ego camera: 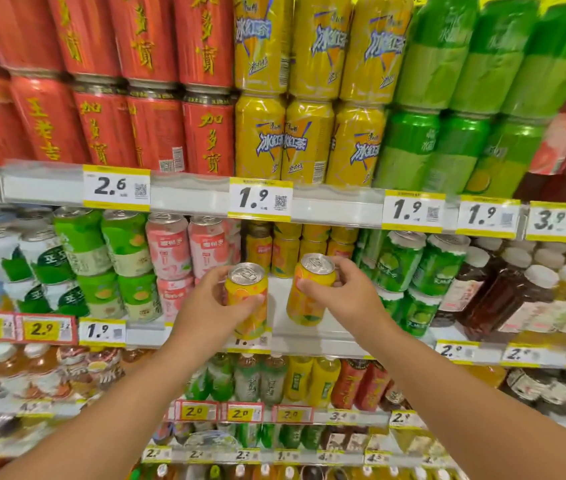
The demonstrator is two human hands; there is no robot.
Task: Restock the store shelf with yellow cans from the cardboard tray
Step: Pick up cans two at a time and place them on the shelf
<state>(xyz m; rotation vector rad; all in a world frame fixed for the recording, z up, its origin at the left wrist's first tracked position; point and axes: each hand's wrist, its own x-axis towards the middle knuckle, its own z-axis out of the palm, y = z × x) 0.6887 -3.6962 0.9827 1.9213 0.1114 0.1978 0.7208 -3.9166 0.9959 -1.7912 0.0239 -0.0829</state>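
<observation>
My left hand (209, 303) grips a yellow can (247, 292) with a silver pull-tab top, upright, in front of the second shelf's edge. My right hand (340, 292) grips a second yellow can (306, 296) from its right side, tilted slightly left, over the white shelf board (276, 299). Both cans hang at the open gap in that shelf. Deeper in the gap stand several matching yellow cans (285, 251) in stacked rows. The cardboard tray is out of view.
Pink cans (170, 251) border the gap on the left, green cans (399, 261) on the right. The shelf above carries red, tall yellow (306, 140) and green cans behind price tags (260, 199). Bottles fill the lower shelves and the far right.
</observation>
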